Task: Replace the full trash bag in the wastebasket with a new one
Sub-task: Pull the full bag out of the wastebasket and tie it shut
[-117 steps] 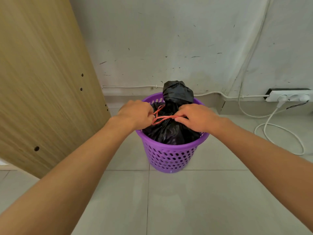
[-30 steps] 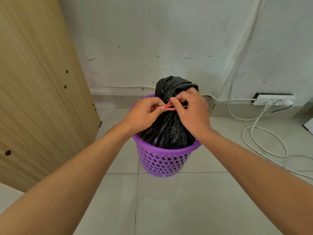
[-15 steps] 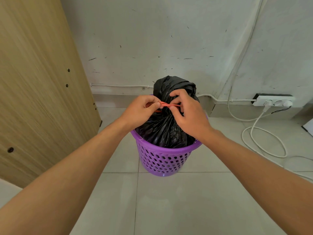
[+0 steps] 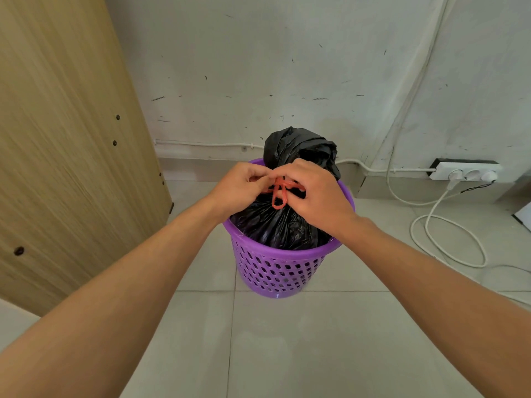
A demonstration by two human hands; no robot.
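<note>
Black trash bag [image 4: 287, 222] looks soft, slippery, likely light; left hand [image 4: 238, 188] and right hand [image 4: 313, 191] both pinch its red drawstring [image 4: 280, 193]. Best hold: cinched neck above the purple wastebasket [image 4: 275, 271].

Scuffed white wall [image 4: 287, 67], pale tiled floor [image 4: 301, 340], wooden panel [image 4: 63, 139] at left, power strip [image 4: 465, 171] with white cable [image 4: 448, 239] at right

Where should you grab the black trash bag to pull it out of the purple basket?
Probably by the gathered neck, coming straight down from above. The black trash bag is cinched narrow there by the red drawstring, which the left hand and right hand are pinching. The purple basket walls hide the bag's wide body, so only the top is reachable.
</note>
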